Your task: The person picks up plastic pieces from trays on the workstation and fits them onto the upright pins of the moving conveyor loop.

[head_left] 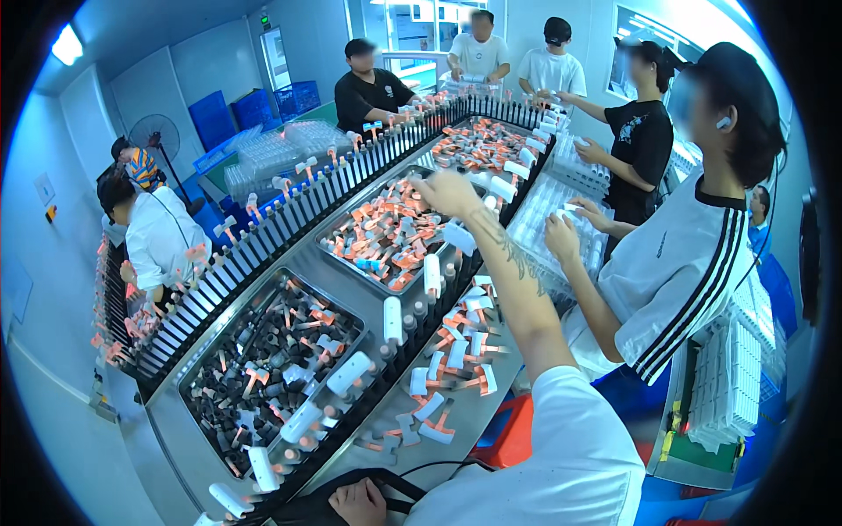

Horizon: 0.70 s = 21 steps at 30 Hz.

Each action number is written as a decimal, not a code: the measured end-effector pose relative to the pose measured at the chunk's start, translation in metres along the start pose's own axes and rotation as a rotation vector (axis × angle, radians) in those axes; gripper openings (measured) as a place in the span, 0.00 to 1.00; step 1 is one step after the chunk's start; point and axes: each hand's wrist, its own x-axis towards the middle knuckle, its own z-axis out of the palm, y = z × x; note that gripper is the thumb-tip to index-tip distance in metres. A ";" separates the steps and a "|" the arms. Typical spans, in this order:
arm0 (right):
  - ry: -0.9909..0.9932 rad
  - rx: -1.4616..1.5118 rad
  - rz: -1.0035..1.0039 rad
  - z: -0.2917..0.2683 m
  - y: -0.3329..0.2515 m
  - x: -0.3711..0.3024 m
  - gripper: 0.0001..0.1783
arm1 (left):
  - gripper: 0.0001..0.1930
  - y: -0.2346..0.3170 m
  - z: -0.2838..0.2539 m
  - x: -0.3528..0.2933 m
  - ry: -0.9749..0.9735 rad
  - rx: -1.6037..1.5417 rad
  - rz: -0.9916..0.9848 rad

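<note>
At the far left, a line of dark upright holders runs along the metal surface, several topped with orange-and-pale pieces; the posts seem meant to stand each piece upright and apart from its neighbours. Next comes a tray of black pieces with a few orange ones mixed in, its raised rim probably there to stop loose parts scattering.

Below and right of that tray, the left hand lies loosely curled over a dark bag or cloth, well apart from the pieces; whether anything is inside the fingers cannot be told. White rounded parts sit along the near row of holders, spaced out, likely so each can be reached singly.

In the middle tray lie the heaped orange-and-pale pieces. The right hand reaches across the near row to the heap's far right edge, fingers bent down; a grip cannot be made out. More loose pieces lie on the surface beneath the right forearm, nearer the body. At right, a co-worker's hands are over stacked clear plastic trays.
</note>
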 end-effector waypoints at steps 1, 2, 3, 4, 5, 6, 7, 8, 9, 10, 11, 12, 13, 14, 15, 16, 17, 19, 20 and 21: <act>-0.026 0.011 0.061 0.027 0.013 -0.005 0.34 | 0.12 -0.002 -0.001 0.001 -0.036 0.020 -0.006; 0.070 -0.424 -0.091 0.070 0.125 -0.026 0.33 | 0.12 0.011 0.010 0.008 -0.101 -0.054 0.072; -0.007 -0.083 0.044 0.100 0.060 -0.016 0.34 | 0.12 -0.004 0.009 0.003 -0.080 0.017 0.006; -0.160 0.109 0.015 0.093 0.004 -0.012 0.36 | 0.13 -0.018 0.008 -0.002 -0.070 0.058 -0.040; -0.191 0.210 0.002 0.099 0.047 -0.012 0.37 | 0.13 -0.015 0.017 -0.001 -0.102 0.011 -0.002; -0.206 0.205 -0.021 0.106 0.083 -0.013 0.36 | 0.13 -0.005 0.018 0.008 -0.075 -0.063 0.022; -0.219 0.174 -0.001 0.112 0.048 -0.008 0.35 | 0.13 -0.012 0.015 0.007 -0.076 -0.038 -0.002; -0.232 0.141 0.021 0.114 0.015 -0.005 0.35 | 0.13 -0.020 0.012 0.005 -0.068 0.007 -0.009; -0.290 0.258 0.019 0.115 -0.008 -0.011 0.34 | 0.13 -0.024 0.012 0.007 -0.053 0.036 -0.004; -0.301 0.187 0.003 0.115 -0.013 -0.017 0.34 | 0.13 -0.024 0.012 0.009 -0.053 0.032 -0.006; -0.312 0.117 -0.015 0.114 -0.017 -0.023 0.33 | 0.13 -0.024 0.013 0.011 -0.051 0.039 0.012; -0.224 0.143 0.015 0.111 -0.024 -0.036 0.34 | 0.13 -0.024 0.011 0.011 -0.052 0.047 0.029; -0.226 0.198 0.039 0.112 -0.027 -0.039 0.34 | 0.13 -0.022 0.010 0.011 -0.053 0.047 0.022; -0.228 0.255 0.062 0.113 -0.033 -0.043 0.34 | 0.12 -0.020 0.009 0.012 -0.049 0.047 0.012; -0.183 0.324 0.013 0.106 -0.037 -0.051 0.32 | 0.12 -0.016 0.010 0.014 -0.042 0.039 0.010; -0.120 0.205 0.036 0.116 -0.041 -0.057 0.32 | 0.12 -0.017 0.012 0.015 -0.047 0.026 0.013; -0.057 0.085 0.057 0.126 -0.045 -0.061 0.31 | 0.12 -0.019 0.014 0.015 -0.019 0.004 0.035; -0.052 0.077 0.015 0.115 -0.073 -0.069 0.30 | 0.12 -0.022 0.010 0.013 0.020 0.006 0.042; -0.126 0.135 -0.009 0.105 -0.083 -0.066 0.30 | 0.12 -0.022 0.006 0.013 0.020 0.007 0.042; -0.199 0.189 -0.037 0.089 -0.089 -0.060 0.31 | 0.12 -0.019 0.004 0.014 0.025 0.006 0.041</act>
